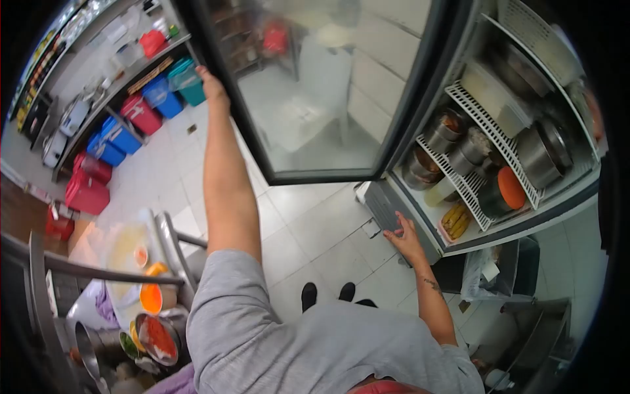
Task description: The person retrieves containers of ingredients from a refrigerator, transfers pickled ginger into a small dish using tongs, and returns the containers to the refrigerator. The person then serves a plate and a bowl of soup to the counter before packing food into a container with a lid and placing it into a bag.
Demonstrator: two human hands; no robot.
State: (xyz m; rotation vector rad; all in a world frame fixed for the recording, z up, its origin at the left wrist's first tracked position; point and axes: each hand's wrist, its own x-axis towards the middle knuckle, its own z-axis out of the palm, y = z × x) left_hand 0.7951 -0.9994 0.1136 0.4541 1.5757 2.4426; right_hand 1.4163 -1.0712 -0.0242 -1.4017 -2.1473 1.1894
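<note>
A fridge's glass door stands swung out in front of me, with a dark frame and a misted pane. With the arm stretched far forward, my left hand grips the door's outer edge; part of its fingers is hidden behind the frame. My right hand hangs below the fridge opening, fingers apart, with nothing in it. Nearest to it are the grey lower panel and a bunch of bananas at the fridge's bottom. Inside, white wire shelves carry metal pots and an orange-lidded container.
Red, blue and teal bins line the far left under a steel counter. At lower left a table holds a bowl of chopped red food and an orange container. A bin with a clear liner stands below the fridge.
</note>
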